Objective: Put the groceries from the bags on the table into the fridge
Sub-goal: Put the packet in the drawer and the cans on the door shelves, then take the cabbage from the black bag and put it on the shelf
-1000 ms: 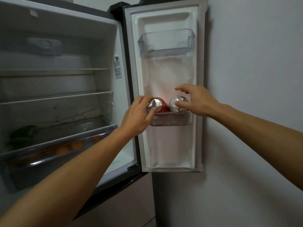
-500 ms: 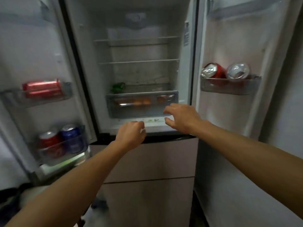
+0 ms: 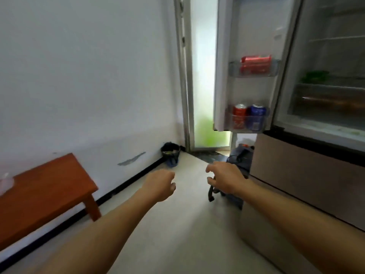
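Note:
The fridge [image 3: 308, 175] stands open at the right, its left door [image 3: 227, 56] swung out. A red pack [image 3: 255, 64] lies in that door's upper bin. In the lower bin stand a red can [image 3: 239, 115] and a blue can [image 3: 257, 116]. Something green [image 3: 315, 76] sits on an inner shelf above the drawer. My left hand [image 3: 161, 183] hangs over the floor, fingers loosely curled, holding nothing. My right hand [image 3: 226, 177] is beside it, fingers spread and empty. The orange-brown table [image 3: 45, 188] is at the lower left, with a pale bag edge [image 3: 6, 182] on it.
A white wall runs along the left with a black skirting. A dark bucket [image 3: 170, 153] stands in the far corner by a frosted glass door [image 3: 203, 76]. A dark backpack [image 3: 237, 161] lies on the floor against the fridge's lower drawers.
My view has swung left from the fridge toward the table. Both hands let go of the cans in the right door and dropped, empty, over the floor.

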A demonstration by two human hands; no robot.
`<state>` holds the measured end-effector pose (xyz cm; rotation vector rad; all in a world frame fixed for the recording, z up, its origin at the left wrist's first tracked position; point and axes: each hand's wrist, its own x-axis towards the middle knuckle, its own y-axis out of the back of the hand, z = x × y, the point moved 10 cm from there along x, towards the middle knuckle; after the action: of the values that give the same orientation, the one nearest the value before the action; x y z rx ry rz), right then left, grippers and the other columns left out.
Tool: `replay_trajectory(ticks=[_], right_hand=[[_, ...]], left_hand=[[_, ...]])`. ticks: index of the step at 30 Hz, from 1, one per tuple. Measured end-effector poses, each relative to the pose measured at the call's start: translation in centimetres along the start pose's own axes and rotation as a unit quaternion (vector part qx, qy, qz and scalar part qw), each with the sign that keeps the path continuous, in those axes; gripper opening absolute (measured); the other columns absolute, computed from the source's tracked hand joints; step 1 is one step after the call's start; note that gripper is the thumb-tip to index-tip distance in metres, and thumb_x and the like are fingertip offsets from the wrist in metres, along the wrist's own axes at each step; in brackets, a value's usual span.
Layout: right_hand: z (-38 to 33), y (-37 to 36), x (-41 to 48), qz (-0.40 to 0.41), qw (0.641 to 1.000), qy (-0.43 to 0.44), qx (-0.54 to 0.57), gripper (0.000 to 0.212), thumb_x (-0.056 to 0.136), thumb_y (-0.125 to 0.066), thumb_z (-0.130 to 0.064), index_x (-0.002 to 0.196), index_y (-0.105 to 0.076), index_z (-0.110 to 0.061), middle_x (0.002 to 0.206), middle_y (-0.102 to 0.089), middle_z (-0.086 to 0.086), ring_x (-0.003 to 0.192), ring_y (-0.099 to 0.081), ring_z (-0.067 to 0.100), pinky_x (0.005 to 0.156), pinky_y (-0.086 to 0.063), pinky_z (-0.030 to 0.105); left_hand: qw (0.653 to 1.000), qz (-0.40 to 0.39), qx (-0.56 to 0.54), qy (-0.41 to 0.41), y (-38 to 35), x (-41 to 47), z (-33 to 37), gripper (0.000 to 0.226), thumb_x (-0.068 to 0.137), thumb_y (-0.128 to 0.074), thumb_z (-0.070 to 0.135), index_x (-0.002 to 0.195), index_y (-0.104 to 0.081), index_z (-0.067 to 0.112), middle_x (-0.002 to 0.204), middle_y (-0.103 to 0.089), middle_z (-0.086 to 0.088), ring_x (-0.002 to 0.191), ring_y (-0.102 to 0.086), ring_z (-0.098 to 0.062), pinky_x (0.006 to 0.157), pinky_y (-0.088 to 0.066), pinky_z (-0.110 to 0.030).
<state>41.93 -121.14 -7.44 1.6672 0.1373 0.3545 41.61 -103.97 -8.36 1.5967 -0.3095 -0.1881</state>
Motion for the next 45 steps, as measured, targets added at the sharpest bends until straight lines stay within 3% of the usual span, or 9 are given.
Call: replay_trajectory(ticks=[4, 10, 14, 19, 23, 27, 32, 40, 45], right_hand=[[-16.1, -2.9, 4.0, -0.003, 0.995, 0.103, 0.006, 0.036, 0.093, -0.051, -0.041, 0.126, -0.056, -0.027, 0.126, -0.057, -0.001, 0.112, -0.056, 0.024, 0.085, -0.042, 0.033], [-36.4, -5.9, 7.5, -0.008, 0.979, 0.201, 0.028, 0.038, 0.094, -0.051, -0.041, 0.128, -0.055, -0.025, 0.126, -0.058, -0.001, 0.110, -0.057, 0.022, 0.084, -0.044, 0.033], [-48.5, -7.3, 8.9, -0.023, 0.963, 0.264, 0.055, 0.032, 0.094, -0.052, -0.042, 0.119, -0.060, -0.024, 0.116, -0.060, -0.002, 0.101, -0.060, 0.020, 0.081, -0.046, 0.031], [-58.4, -10.0, 12.3, -0.048, 0.949, 0.307, 0.047, 0.016, 0.091, -0.051, -0.036, 0.096, -0.057, -0.021, 0.093, -0.055, -0.004, 0.081, -0.056, 0.019, 0.066, -0.043, 0.029], [-64.9, -12.5, 16.6, -0.062, 0.936, 0.343, 0.050, 0.030, 0.091, -0.054, -0.036, 0.119, -0.056, -0.024, 0.111, -0.057, -0.002, 0.095, -0.059, 0.022, 0.075, -0.047, 0.032], [-71.4, -14.7, 22.4, -0.063, 0.925, 0.369, 0.060, 0.038, 0.092, -0.055, -0.037, 0.127, -0.054, -0.023, 0.121, -0.057, 0.001, 0.103, -0.059, 0.023, 0.082, -0.051, 0.037], [-80.7, -16.2, 28.6, -0.061, 0.909, 0.407, 0.068, 0.040, 0.091, -0.056, -0.036, 0.129, -0.054, -0.021, 0.125, -0.056, 0.002, 0.109, -0.058, 0.025, 0.085, -0.050, 0.039], [-97.4, -18.8, 31.3, -0.066, 0.859, 0.503, 0.064, 0.034, 0.092, -0.053, -0.034, 0.122, -0.057, -0.020, 0.118, -0.057, 0.003, 0.105, -0.058, 0.026, 0.080, -0.050, 0.040], [-107.4, -21.5, 32.6, -0.066, 0.845, 0.527, 0.065, 0.030, 0.093, -0.052, -0.035, 0.117, -0.057, -0.019, 0.114, -0.057, 0.004, 0.102, -0.058, 0.026, 0.080, -0.050, 0.038]], left_hand=[[0.995, -0.007, 0.002, 0.099, -1.3, -8.9, -14.2, 0.028, 0.093, -0.047, 0.034, 0.110, -0.059, 0.015, 0.108, -0.064, -0.005, 0.094, -0.061, -0.025, 0.078, -0.050, -0.036], [0.982, -0.034, 0.007, 0.188, -2.1, -20.6, -30.1, 0.016, 0.093, -0.048, 0.032, 0.096, -0.059, 0.020, 0.091, -0.062, 0.000, 0.078, -0.060, -0.019, 0.068, -0.049, -0.034], [0.964, -0.049, 0.012, 0.259, -3.1, -27.7, -40.6, 0.018, 0.094, -0.048, 0.032, 0.102, -0.058, 0.020, 0.096, -0.062, 0.000, 0.083, -0.059, -0.020, 0.068, -0.047, -0.033], [0.942, -0.056, -0.006, 0.330, -4.5, -33.0, -50.2, 0.014, 0.093, -0.048, 0.032, 0.089, -0.055, 0.021, 0.084, -0.059, 0.003, 0.074, -0.057, -0.017, 0.067, -0.051, -0.034], [0.927, -0.047, -0.010, 0.372, -5.3, -34.5, -57.4, 0.014, 0.093, -0.050, 0.035, 0.091, -0.057, 0.023, 0.085, -0.059, 0.004, 0.075, -0.058, -0.014, 0.070, -0.054, -0.035], [0.913, -0.041, -0.008, 0.407, -5.8, -34.6, -65.3, 0.017, 0.093, -0.051, 0.035, 0.099, -0.060, 0.023, 0.095, -0.062, 0.004, 0.085, -0.060, -0.016, 0.076, -0.053, -0.035], [0.887, -0.034, 0.003, 0.461, -4.8, -35.9, -75.0, 0.021, 0.092, -0.049, 0.036, 0.102, -0.060, 0.023, 0.105, -0.062, 0.001, 0.095, -0.060, -0.021, 0.075, -0.048, -0.033], [0.831, -0.015, -0.020, 0.556, -5.8, -45.4, -87.5, 0.018, 0.092, -0.051, 0.034, 0.099, -0.061, 0.021, 0.091, -0.062, 0.003, 0.079, -0.060, -0.015, 0.067, -0.049, -0.030], [0.821, 0.002, -0.010, 0.570, -7.2, -50.8, -96.0, 0.019, 0.091, -0.051, 0.033, 0.097, -0.063, 0.019, 0.087, -0.064, 0.004, 0.075, -0.061, -0.012, 0.067, -0.053, -0.030]])
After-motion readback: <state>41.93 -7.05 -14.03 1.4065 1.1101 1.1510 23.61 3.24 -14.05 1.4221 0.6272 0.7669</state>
